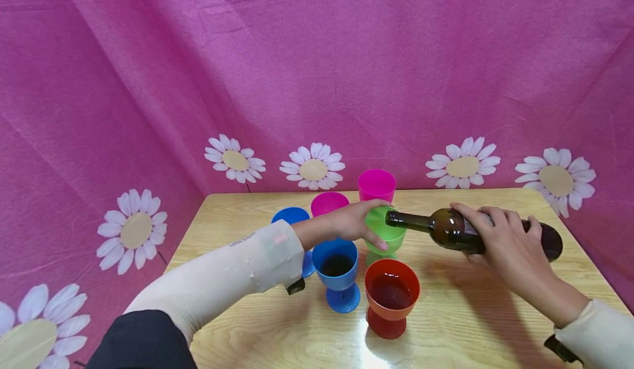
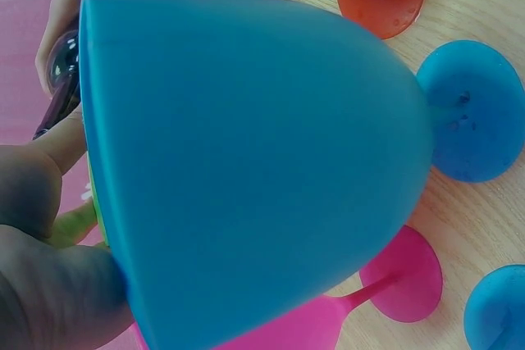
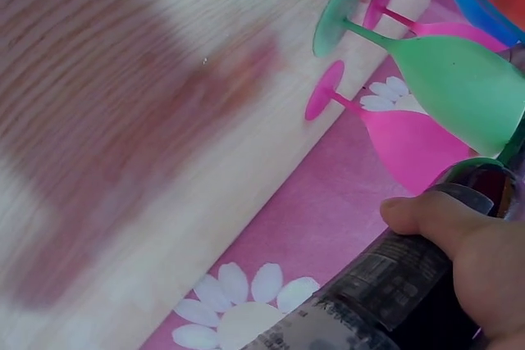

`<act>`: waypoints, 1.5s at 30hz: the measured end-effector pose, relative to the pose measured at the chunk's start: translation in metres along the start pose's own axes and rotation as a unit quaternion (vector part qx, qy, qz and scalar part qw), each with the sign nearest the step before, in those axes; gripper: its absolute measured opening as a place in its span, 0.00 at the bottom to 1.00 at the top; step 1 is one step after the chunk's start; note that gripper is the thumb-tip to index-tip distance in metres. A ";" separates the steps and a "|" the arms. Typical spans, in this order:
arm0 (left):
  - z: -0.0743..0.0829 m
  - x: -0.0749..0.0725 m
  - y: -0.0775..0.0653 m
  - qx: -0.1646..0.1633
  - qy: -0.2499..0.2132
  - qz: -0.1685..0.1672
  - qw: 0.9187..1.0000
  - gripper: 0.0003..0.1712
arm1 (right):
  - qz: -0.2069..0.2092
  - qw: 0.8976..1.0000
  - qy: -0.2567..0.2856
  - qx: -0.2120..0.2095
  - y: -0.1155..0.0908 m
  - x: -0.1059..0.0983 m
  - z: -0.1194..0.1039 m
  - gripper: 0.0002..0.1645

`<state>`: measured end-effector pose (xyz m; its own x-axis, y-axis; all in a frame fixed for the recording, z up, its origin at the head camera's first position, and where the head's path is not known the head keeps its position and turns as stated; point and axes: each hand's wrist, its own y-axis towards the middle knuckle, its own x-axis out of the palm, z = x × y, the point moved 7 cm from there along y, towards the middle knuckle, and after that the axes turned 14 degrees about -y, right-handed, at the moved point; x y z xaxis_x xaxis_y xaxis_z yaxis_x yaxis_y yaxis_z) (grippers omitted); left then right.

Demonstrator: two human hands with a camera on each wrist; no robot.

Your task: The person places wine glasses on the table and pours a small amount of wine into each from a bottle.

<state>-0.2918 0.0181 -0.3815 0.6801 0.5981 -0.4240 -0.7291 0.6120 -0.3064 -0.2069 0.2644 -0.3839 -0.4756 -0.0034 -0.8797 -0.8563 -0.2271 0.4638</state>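
Note:
My right hand [image 1: 512, 245] grips a dark glass wine bottle [image 1: 451, 230] round its body. The bottle lies nearly level, its mouth at the rim of a green goblet [image 1: 390, 241]. Whether liquid flows is too small to tell. My left hand [image 1: 354, 221] holds the green goblet near its rim, thumb in front and fingers behind. In the right wrist view the green goblet [image 3: 459, 88] stands on its foot. Just under my left forearm, a blue goblet [image 1: 335, 278] contains dark liquid. Beside it, an orange-red goblet [image 1: 391, 303] holds dark reddish liquid.
Two pink goblets [image 1: 376, 183] stand behind, one partly hidden by my left hand. Another blue goblet [image 1: 289, 215] is at the left, partly covered by my forearm. The wooden table [image 1: 277, 325] ends at a pink cloth [image 1: 317, 82] with white daisies.

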 end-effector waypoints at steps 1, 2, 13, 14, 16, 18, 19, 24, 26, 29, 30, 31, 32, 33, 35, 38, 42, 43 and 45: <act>0.000 0.000 0.000 0.000 0.001 0.000 1.000 0.52 | -0.001 1.000 -0.003 -0.001 0.000 -0.001 0.000 0.70; 0.000 0.000 0.000 0.000 0.002 0.000 1.000 0.52 | -0.001 1.000 -0.005 -0.001 0.001 -0.002 0.000 0.70; 0.001 0.000 -0.001 0.004 0.002 -0.001 1.000 0.52 | 0.001 1.000 -0.017 -0.005 0.005 -0.011 0.001 0.66; 0.001 0.000 -0.001 0.004 0.000 -0.001 1.000 0.52 | 0.002 1.000 -0.021 -0.005 0.005 -0.012 0.002 0.65; 0.001 0.000 -0.001 0.004 -0.001 -0.001 1.000 0.51 | 0.005 1.000 -0.028 -0.006 0.006 -0.014 0.002 0.64; 0.001 0.000 -0.001 0.003 -0.001 -0.001 1.000 0.51 | 0.009 0.999 -0.034 -0.007 0.007 -0.015 0.003 0.62; 0.001 0.000 -0.001 0.003 -0.001 -0.001 1.000 0.52 | 0.011 0.999 -0.037 -0.008 0.007 -0.016 0.003 0.62; 0.000 0.000 -0.001 0.001 -0.003 -0.003 1.000 0.52 | 0.008 0.999 -0.045 -0.013 0.008 -0.018 0.004 0.63; 0.000 0.000 0.000 0.002 -0.003 -0.004 1.000 0.51 | 0.009 0.999 -0.048 -0.014 0.009 -0.019 0.004 0.63; 0.000 0.001 -0.001 0.002 -0.002 -0.003 1.000 0.51 | 0.012 0.998 -0.051 -0.017 0.009 -0.021 0.004 0.63; 0.000 0.001 -0.001 0.002 -0.001 -0.003 1.000 0.51 | 0.012 0.998 -0.052 -0.018 0.009 -0.021 0.004 0.63; 0.000 0.001 -0.001 0.002 -0.001 -0.003 1.000 0.51 | 0.012 0.998 -0.052 -0.019 0.009 -0.021 0.004 0.64; 0.000 0.001 -0.001 0.001 0.000 -0.003 1.000 0.51 | 0.011 0.998 -0.052 -0.020 0.009 -0.022 0.004 0.64; 0.001 0.001 -0.001 0.001 0.000 -0.003 1.000 0.51 | 0.009 0.998 -0.053 -0.020 0.010 -0.022 0.004 0.65; 0.001 0.001 -0.002 0.001 -0.001 -0.003 1.000 0.51 | 0.007 0.998 -0.054 -0.022 0.010 -0.022 0.004 0.65; 0.001 0.000 -0.002 0.000 -0.001 -0.002 1.000 0.52 | 0.007 0.998 -0.056 -0.025 0.010 -0.023 0.004 0.66; 0.001 0.001 -0.002 0.000 -0.003 -0.002 1.000 0.51 | 0.008 0.998 -0.058 -0.027 0.010 -0.025 0.004 0.66; 0.001 0.001 -0.002 0.000 -0.004 -0.003 1.000 0.51 | 0.008 0.998 -0.059 -0.027 0.010 -0.025 0.004 0.66; 0.001 0.001 -0.002 0.000 -0.006 -0.003 1.000 0.51 | 0.008 0.998 -0.058 -0.027 0.010 -0.025 0.004 0.65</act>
<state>-0.2893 0.0179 -0.3809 0.6852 0.6010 -0.4115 -0.7252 0.6152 -0.3091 -0.2048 0.2658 -0.3568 -0.5116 0.1052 -0.8528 -0.8381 -0.2800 0.4682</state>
